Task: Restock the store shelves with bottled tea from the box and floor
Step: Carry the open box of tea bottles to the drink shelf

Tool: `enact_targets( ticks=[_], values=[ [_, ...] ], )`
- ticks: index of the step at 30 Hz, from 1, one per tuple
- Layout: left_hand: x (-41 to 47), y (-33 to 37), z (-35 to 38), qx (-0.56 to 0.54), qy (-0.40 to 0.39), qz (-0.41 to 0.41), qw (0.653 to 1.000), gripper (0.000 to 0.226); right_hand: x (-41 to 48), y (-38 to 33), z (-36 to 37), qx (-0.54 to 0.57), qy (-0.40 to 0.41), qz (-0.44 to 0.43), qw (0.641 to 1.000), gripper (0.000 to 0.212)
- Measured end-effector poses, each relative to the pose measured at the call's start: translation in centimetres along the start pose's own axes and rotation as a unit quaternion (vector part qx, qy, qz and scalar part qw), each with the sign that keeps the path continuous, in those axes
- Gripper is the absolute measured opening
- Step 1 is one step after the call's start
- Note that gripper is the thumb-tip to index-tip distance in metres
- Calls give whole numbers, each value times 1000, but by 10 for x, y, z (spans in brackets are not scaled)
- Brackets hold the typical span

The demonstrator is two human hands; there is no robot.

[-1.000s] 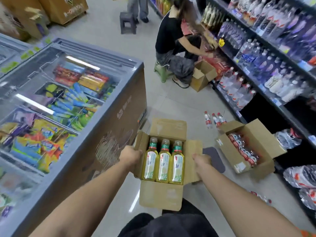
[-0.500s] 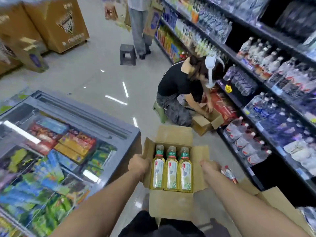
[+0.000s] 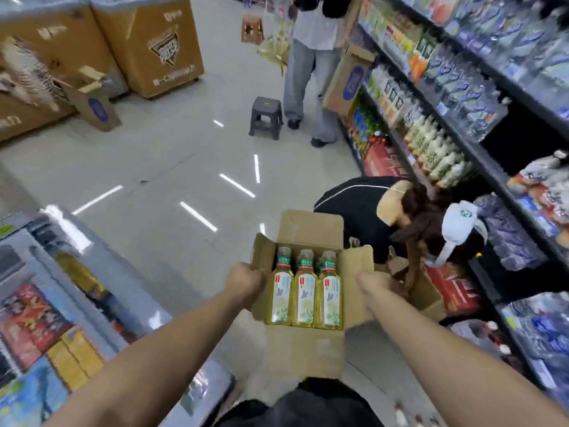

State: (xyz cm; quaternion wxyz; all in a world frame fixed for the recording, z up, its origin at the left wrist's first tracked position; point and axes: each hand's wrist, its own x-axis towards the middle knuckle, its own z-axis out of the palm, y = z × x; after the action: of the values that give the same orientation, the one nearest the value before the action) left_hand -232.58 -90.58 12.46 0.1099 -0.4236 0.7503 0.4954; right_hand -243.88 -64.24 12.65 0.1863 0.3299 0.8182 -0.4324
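You stand in a store aisle with a pale tiled floor (image 3: 172,167), a glass-topped freezer (image 3: 55,303) to the left of the box (image 3: 304,349) and dark shelves (image 3: 480,155) full of drinks to its right. You carry the box in front of you, flaps open, with three bottles (image 3: 304,291) of yellow-green tea upright in a row at its near side; whether more sit behind them is hard to tell.

Your left hand (image 3: 244,283) is closed in a fist on the box's left flap and wall. Your right hand (image 3: 374,280) lies along the right flap, fingers wrapped out of sight, so you seem to grip the wall there, though the fingertips cannot be seen.

Just beyond the box on its right a person (image 3: 369,204) crouches over another carton (image 3: 425,291), and farther down another person (image 3: 311,72) stands by a stool (image 3: 266,117).

The step looks like carrying the box to the tea section. Keep it level so the bottles do not tip toward the empty far side, and hold the walls rather than the loose flaps. Pass on the freezer side of the crouching person, well clear of the carton, and set the box down by the shelves before you take bottles out.
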Motion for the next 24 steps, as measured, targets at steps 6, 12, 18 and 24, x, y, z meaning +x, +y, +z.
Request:
enact_targets(
  ticks=[6, 12, 18, 24],
  values=[
    [115, 59, -13, -58, 66, -77, 993, 20, 92, -148, 79, -95, -47, -33, 994, 35],
    [241, 122, -61, -107, 98, -121, 982, 21, 155, -296, 179, -189, -92, -80, 974, 31],
    [377, 177, -135, -135, 117, -146, 973, 19, 198, -415, 297, -204, -127, -108, 965, 38],
    [517, 247, -236, -125, 114, -153, 973, 18, 215, -548, 416, -201, -127, -92, 967, 47]
  ],
)
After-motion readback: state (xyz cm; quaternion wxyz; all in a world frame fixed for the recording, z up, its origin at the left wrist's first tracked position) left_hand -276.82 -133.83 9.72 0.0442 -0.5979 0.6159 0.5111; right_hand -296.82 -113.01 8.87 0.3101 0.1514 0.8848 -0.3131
